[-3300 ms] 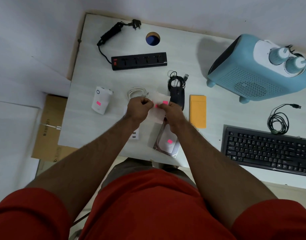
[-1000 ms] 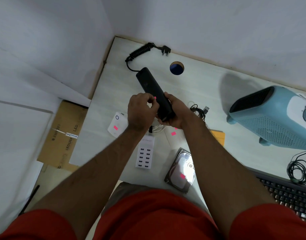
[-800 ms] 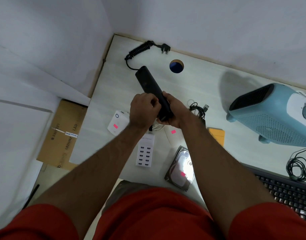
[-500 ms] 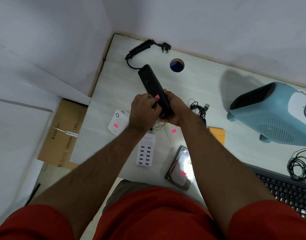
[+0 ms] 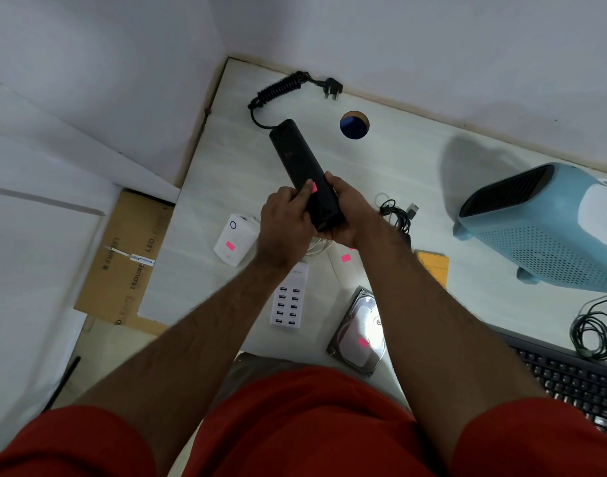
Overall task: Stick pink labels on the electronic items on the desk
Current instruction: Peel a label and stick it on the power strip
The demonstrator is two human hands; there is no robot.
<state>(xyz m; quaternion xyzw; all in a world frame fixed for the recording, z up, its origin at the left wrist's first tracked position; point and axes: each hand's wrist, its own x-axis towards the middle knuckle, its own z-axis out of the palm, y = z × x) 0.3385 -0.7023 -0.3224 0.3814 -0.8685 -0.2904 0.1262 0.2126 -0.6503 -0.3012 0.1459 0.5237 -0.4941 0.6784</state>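
Observation:
A black power strip (image 5: 296,163) is raised off the white desk (image 5: 398,173), its near end gripped in my right hand (image 5: 345,215). My left hand (image 5: 284,222) lies against the strip's left side, its fingertip pressing a pink label (image 5: 314,187) onto the black casing. A white adapter (image 5: 235,239) and a hard drive (image 5: 358,335) each carry a pink label. Under my right forearm lies a white sheet with a pink label (image 5: 346,258) on it. A white USB charging hub (image 5: 288,297) lies below my hands.
A blue fan heater (image 5: 542,228) stands at the right, a black keyboard (image 5: 570,376) and a coiled cable (image 5: 592,330) below it. A yellow pad (image 5: 432,266) and a black cable bundle (image 5: 396,213) sit mid-desk. A cable hole (image 5: 354,125) is near the wall. A cardboard box (image 5: 123,259) lies on the floor at left.
Since 3.3 s ago my hands left the label sheet and lifted the power strip. Over the last second my left fingers slid along it and the pink label now shows on the casing.

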